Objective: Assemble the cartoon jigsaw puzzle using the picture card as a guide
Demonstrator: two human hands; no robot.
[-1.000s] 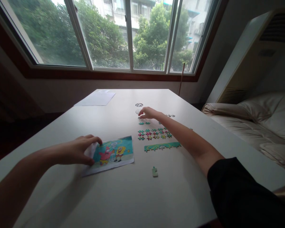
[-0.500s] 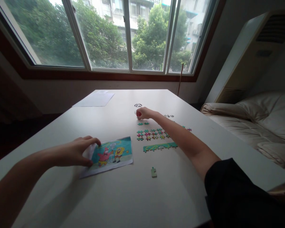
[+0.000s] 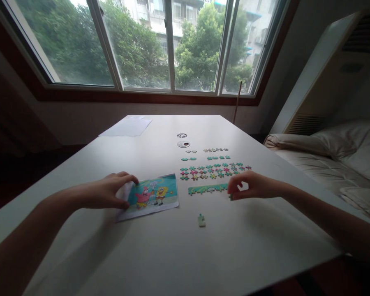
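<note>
My left hand (image 3: 111,191) has its thumb and fingers on the left edge of a picture sheet (image 3: 154,195), holding it with a gap between them. The sheet shows a pink starfish and a yellow sponge cartoon figure on teal. My right hand (image 3: 248,185) pinches a small dark green puzzle piece (image 3: 231,197), partly hidden by the fingertips. That piece is at the right end of a joined green puzzle strip (image 3: 208,189); whether they touch I cannot tell. A single pale green puzzle piece (image 3: 201,220) lies nearer to me.
Rows of loose puzzle pieces (image 3: 214,170) lie beyond the strip, with more small pieces (image 3: 216,150) farther back. Two round flat items (image 3: 183,144) lie beyond them on the white table (image 3: 142,255). White paper (image 3: 126,127) lies far left; a cream sofa (image 3: 314,160) stands at right.
My right hand has come back from the far pieces to the strip's right end, with a puzzle piece in its fingers. My left hand and the sheet have shifted slightly right.
</note>
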